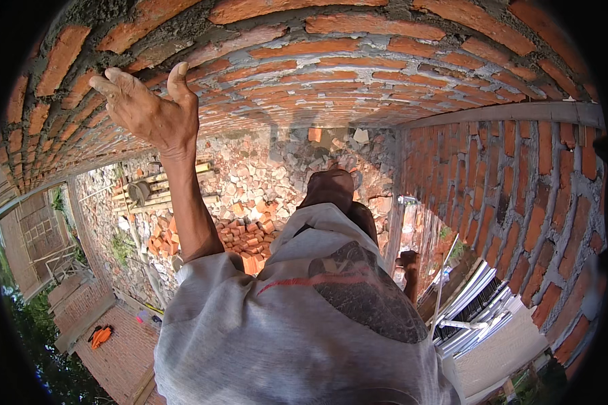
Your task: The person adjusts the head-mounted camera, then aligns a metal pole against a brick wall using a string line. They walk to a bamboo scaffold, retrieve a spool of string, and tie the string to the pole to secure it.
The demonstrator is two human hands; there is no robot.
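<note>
Closest to the lens is a grey shirt (297,337), smudgy-looking with a red stripe and a dark print across it. Past it, the left arm goes up toward the brick wall (358,77), which curves across the whole top of the view. The left hand (152,111) is up at the left end of that wall, back of the hand showing, fingers (118,76) pretty wide, thumb sticking well away from the rest and just air between them. Can't tell if the tips actually touch the bricks or just sit in front. The mortar (182,30) around there is dark and lumpy.

As for the right hand (408,259), I think it's that dark shape low beside the shirt, but it's too small and shadowy to read the grip.

Way down below there's a bent leg (327,189), a brick pile (250,239) on rubbly ground and some poles (172,181) off to the left.
</note>
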